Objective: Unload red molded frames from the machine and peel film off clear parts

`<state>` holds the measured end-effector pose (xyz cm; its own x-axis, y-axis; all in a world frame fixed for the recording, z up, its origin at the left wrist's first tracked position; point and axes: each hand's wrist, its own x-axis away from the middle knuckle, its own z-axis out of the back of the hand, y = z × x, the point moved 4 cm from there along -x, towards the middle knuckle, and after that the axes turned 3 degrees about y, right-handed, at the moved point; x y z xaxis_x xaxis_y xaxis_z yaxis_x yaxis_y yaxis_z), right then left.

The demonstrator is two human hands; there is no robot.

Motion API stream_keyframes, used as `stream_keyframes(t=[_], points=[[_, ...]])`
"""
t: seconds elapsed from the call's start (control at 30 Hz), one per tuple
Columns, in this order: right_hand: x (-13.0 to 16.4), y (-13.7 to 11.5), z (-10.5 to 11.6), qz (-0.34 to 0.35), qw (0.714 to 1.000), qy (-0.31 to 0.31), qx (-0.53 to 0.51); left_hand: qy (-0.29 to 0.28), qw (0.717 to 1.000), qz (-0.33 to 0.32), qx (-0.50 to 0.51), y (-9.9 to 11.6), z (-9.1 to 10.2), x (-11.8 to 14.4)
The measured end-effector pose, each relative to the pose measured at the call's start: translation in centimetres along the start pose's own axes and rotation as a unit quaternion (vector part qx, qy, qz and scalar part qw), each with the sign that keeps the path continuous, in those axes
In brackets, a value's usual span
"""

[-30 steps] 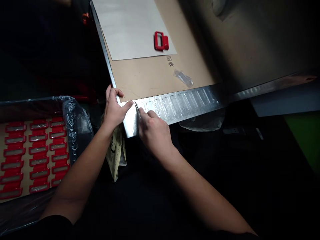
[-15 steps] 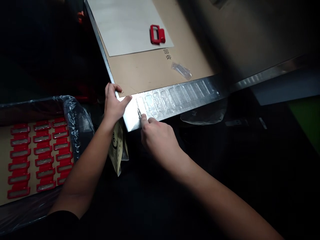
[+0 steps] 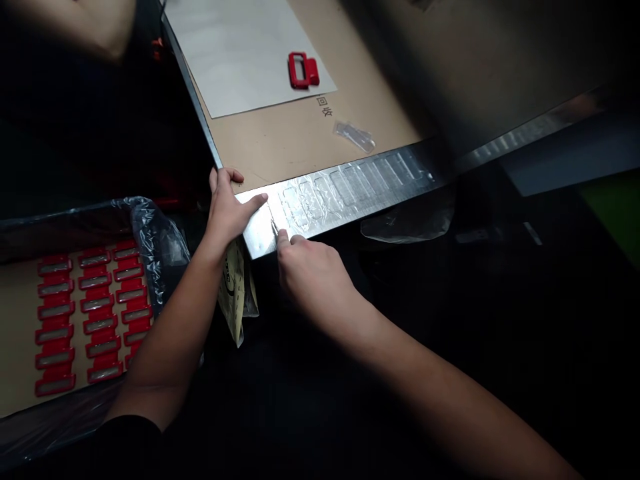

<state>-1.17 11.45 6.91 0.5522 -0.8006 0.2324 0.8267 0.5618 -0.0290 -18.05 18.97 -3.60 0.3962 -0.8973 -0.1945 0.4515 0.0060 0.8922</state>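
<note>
Red clips (image 3: 80,313) fill the bagged tray left of the metal table edge (image 3: 260,233), where the left hand (image 3: 227,210) presses flat with fingers together and the right hand (image 3: 310,277) pinches a thin blade-like tool (image 3: 274,225), its tip hard to make out, against flimsy, slippery clear film (image 3: 350,187) that seems best lifted by a corner.

- The thin pointed metal tool (image 3: 274,225) in the right hand (image 3: 313,280) is too small to identify.
- The tray of red plastic clips (image 3: 80,313) at 9 o'clock is cut by the left edge.
- The black printed characters (image 3: 324,107) at 12 o'clock are too small to read.
- The yellowish printed bag (image 3: 235,293) is partly hidden behind the left forearm.
</note>
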Motion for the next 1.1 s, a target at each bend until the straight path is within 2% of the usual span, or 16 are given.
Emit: stream_keyframes(t=[0.27,0.6,0.73,0.83,0.9,0.97,1.03,1.1], points=[[0.8,0.0,0.5,0.015,1.0,-0.022,-0.005,0.001,1.0,-0.006,-0.003,0.0,0.1,0.0],[4.3,1.2,-0.4,0.025,0.997,-0.069,-0.007,0.011,1.0,-0.02,0.001,-0.7,0.2,-0.1],[5.1,2.6,-0.7,0.023,0.995,-0.075,-0.068,0.009,0.997,-0.002,0.078,-1.0,0.4,0.5],[5.6,4.1,-1.5,0.015,0.986,-0.033,-0.16,0.029,0.993,0.024,0.112,-0.7,1.0,1.9],[5.9,5.1,-2.4,0.004,0.969,0.015,-0.248,0.069,0.992,0.034,0.098,-0.2,1.6,3.0],[6.1,6.3,-3.2,-0.016,0.932,0.073,-0.355,0.115,0.989,0.044,0.086,0.3,2.2,4.2],[6.2,7.7,-4.0,-0.055,0.877,0.129,-0.46,0.141,0.985,0.061,0.082,0.7,2.8,5.3],[6.0,8.8,-4.7,-0.102,0.812,0.155,-0.554,0.158,0.982,0.077,0.063,1.4,3.5,6.2]])
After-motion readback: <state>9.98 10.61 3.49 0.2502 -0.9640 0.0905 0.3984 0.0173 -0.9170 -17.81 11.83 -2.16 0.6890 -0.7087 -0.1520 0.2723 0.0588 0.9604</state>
